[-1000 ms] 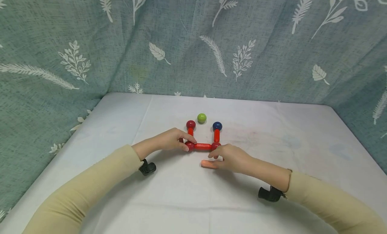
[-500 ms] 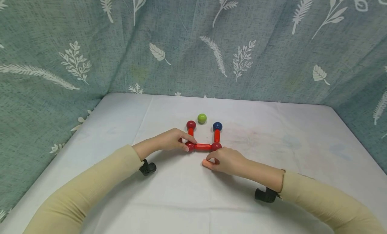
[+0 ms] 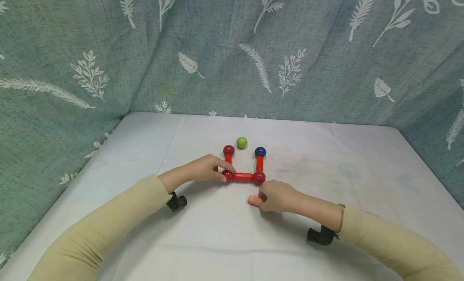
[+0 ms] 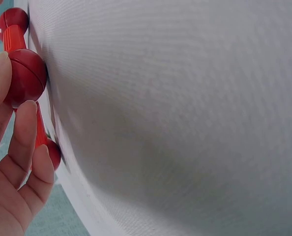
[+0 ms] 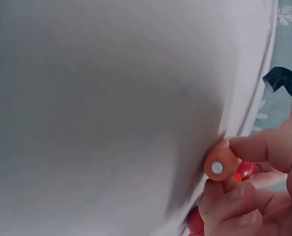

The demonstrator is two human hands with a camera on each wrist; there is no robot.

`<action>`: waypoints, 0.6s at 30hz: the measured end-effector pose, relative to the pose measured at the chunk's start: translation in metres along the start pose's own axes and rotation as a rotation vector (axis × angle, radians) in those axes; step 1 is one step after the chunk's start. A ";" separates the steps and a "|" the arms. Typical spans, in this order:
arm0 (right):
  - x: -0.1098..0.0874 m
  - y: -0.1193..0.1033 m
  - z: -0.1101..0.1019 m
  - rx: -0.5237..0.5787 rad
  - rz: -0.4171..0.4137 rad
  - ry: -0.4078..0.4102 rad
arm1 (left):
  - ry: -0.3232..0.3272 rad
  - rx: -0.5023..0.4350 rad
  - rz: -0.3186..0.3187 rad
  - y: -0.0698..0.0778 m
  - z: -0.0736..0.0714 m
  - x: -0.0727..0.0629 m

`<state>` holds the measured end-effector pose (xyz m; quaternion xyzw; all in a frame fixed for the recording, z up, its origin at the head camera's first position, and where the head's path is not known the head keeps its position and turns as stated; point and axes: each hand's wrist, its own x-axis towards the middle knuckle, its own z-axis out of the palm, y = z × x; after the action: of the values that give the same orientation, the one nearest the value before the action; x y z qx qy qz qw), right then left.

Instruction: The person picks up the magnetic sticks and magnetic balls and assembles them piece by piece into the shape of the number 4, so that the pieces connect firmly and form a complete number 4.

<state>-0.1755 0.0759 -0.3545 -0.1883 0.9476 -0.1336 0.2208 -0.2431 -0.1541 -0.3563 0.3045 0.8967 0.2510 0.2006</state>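
Left hand (image 3: 208,168) pinched an assembled three-sided frame (image 3: 243,176); right hand (image 3: 278,196) pinched an orange rod (image 3: 254,200) (unattached); a green ball (image 3: 241,142) lay loose.

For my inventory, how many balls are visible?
5: loose green ball at the back. On the structure: blue ball far right, red ball far left, another red ball near left in the left hand, third red ball near right. Others may be hidden.
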 end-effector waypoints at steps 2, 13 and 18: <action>0.001 0.002 0.001 0.025 0.013 0.003 | 0.001 0.003 0.002 0.000 0.000 0.000; -0.002 0.022 0.003 0.304 0.032 0.025 | -0.003 -0.001 -0.011 -0.001 0.000 0.000; -0.003 0.029 0.003 0.487 0.102 -0.002 | 0.000 -0.001 -0.019 -0.001 0.000 0.001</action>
<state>-0.1807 0.1026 -0.3658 -0.0813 0.8955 -0.3466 0.2671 -0.2447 -0.1541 -0.3573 0.2959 0.8994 0.2497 0.2031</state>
